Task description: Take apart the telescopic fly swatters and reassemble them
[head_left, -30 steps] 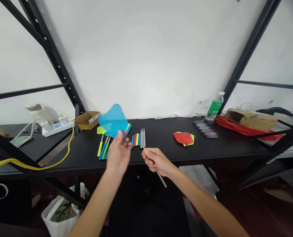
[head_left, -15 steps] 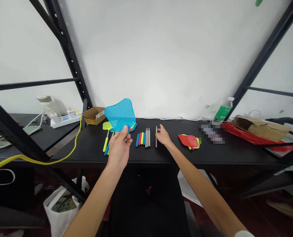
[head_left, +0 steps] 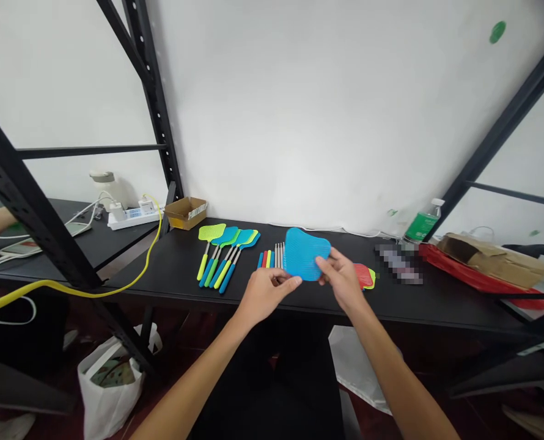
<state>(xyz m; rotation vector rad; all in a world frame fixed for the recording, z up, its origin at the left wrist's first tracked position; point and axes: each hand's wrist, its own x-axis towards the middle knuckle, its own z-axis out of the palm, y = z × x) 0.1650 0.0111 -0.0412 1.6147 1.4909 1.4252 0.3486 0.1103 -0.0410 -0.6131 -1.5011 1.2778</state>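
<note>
Floor below me: white carrier bag (head_left: 109, 388) by the shelf leg, white plastic sheet (head_left: 357, 370) under the bench. Right hand (head_left: 341, 278) in a narrow pinch on the right edge of the blue mesh swatter head (head_left: 303, 253), which is up off the black bench (head_left: 171, 269). Left hand (head_left: 267, 292) is open-fingered at the head's lower edge; touching or just beside, cannot tell. Behind the head: metal rods (head_left: 279, 255) and colored grips (head_left: 265, 260), side by side. To their left, a row of long-handled swatters (head_left: 221, 260), lime and blue. Right of my hand, red swatter head (head_left: 362, 276) on a lime one. Farther back: cardboard box (head_left: 186, 212), power strip (head_left: 132, 219), water bottle (head_left: 421, 223), red bag (head_left: 455, 269), cardboard package (head_left: 494, 263), white wall (head_left: 299, 122).
</note>
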